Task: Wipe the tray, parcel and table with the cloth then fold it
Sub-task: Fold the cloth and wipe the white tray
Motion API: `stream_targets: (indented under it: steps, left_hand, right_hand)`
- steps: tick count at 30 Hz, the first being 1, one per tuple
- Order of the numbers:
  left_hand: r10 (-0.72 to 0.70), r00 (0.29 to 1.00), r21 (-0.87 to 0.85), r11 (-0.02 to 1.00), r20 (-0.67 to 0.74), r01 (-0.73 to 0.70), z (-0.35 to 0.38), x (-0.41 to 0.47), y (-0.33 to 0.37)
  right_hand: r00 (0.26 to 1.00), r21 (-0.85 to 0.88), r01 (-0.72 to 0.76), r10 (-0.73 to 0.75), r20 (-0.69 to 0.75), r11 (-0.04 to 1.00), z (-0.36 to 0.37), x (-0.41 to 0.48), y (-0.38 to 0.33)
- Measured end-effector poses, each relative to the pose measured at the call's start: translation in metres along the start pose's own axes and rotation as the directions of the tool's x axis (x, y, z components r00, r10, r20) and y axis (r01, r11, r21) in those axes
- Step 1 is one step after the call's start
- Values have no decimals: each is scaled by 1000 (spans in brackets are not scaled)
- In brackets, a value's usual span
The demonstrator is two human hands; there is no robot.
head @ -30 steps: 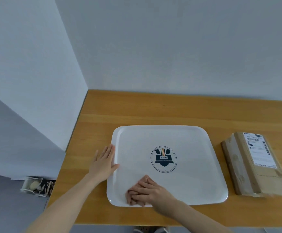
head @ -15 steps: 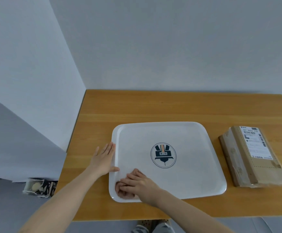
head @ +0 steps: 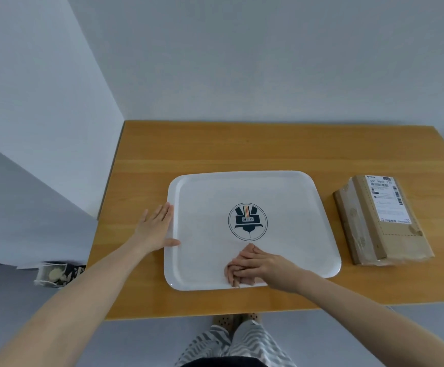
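— Fingers of the right hand first: stretched nearly straight, pressing down on the small crumpled pinkish cloth, not clenched round it.
— And the cloth's place?
— Lies inside the white square plastic tray, by its near edge, just below the dark round emblem.
— Left hand?
— Rests flat and released on the light wooden table, against the tray's left rim, thumb lying over that rim. Probably steadies it.
— Handling of the cloth?
— Looks soft, thin and limp; bunches under the palm. Best pressed from above with spread fingers for wiping. For folding, likely needs pinching at two corners, both hidden under the hand.
— Tray itself?
— Seems light, stiff and smooth; probably slides unless pinned at the rim.
— Parcel?
— Brown paper-wrapped rectangular parcel with a white label, flat on the table right of the tray, apart from it. Looks light and crinkly; safest taken by the long edges.
— Count?
— One cloth, one tray, one parcel, one table, two hands.
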State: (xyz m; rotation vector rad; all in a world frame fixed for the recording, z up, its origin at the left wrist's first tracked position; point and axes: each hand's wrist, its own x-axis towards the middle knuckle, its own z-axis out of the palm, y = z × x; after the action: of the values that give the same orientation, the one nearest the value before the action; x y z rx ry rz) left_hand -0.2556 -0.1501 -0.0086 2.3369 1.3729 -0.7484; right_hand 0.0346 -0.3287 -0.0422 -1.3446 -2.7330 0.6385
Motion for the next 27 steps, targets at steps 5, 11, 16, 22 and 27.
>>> stream_targets:
  steps: [5, 11, 16, 22, 27]
  left_hand:
    - [5, 1000, 7, 1000, -16, -5, 0, 0, 0]
    - [29, 1000, -15, 999, -9, -29, 3, 2, -4]
    - [39, 999, -25, 999, -16, -39, 8, 3, -8]
    - [36, 999, -60, 998, 2, -35, 12, 6, -10]
    - [23, 1000, -32, 999, 14, -23, 11, 6, -7]
  right_hand:
    - [996, 70, -78, 76, 36, 994, -1, 32, -19]
    - [999, 103, -50, 50, -3, 993, 7, 97, -67]
    - [995, 129, -41, 52, -84, 991, 15, 45, -38]
    - [941, 103, -226, 245, -233, 969, 2, -72, 11]
    - [837, 66, -471, 469, -282, 880, -10, -128, 39]
